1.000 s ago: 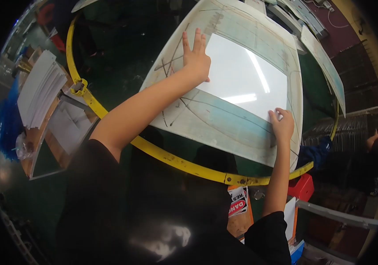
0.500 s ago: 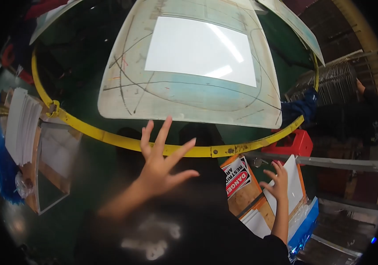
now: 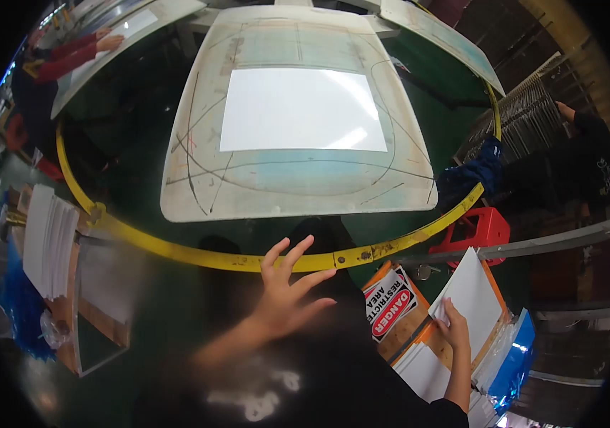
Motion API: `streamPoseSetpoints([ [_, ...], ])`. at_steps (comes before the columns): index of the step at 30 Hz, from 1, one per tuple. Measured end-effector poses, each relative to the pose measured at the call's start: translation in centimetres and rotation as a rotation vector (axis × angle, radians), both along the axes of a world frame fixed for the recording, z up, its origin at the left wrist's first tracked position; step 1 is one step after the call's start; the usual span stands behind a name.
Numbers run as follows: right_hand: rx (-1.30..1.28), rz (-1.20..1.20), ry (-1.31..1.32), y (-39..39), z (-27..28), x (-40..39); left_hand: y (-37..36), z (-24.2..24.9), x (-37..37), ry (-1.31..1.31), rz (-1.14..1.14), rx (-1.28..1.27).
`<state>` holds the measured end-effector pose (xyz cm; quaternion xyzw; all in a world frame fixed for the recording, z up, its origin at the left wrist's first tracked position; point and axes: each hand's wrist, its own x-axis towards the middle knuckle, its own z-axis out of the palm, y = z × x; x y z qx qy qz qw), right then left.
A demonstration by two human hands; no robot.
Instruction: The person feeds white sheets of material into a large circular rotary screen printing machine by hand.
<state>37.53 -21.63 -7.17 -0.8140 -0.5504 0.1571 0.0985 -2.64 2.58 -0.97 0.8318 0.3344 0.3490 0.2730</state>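
Observation:
My left hand hangs in the air with its fingers spread, holding nothing. It is just in front of the yellow rail, below the near edge of a worn, pale platen. On that platen lies a glossy white sheet. At the right, my right hand has its fingers bent over the left edge of another white sheet, which rests on a wooden box. Its fingertips are partly hidden.
A red stool and a danger sign are at the right. White sheets stand in a wooden box at the left. One co-worker's red sleeves reach over another platen; a second person stands by a rack.
My right hand has moved down onto the white sheet's edge and its fingers have closed. My left hand has shifted right and down, still spread. The view has tilted up.

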Motion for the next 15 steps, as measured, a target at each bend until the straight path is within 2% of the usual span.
streamPoseSetpoints([
  [3,0.109,-0.029,-0.192,-0.9,0.2,-1.2,-0.2,0.0,0.2,-0.006,-0.045,-0.018],
  [6,0.214,-0.438,-0.229,-2.5,-0.8,-1.2,-0.6,-0.3,0.7,-0.030,-0.108,-0.015],
  [9,0.583,-0.447,-0.487,-3.2,0.0,-0.8,-0.7,-2.1,1.3,-0.041,-0.290,-0.052],
  [12,0.758,-0.416,-0.678,-3.6,3.9,-1.3,-1.0,-1.3,2.4,-0.166,-0.500,-0.203],
  [15,0.821,-0.445,-0.865,-2.7,8.8,-5.0,-2.0,-0.7,4.0,-0.227,-0.662,-0.324],
])
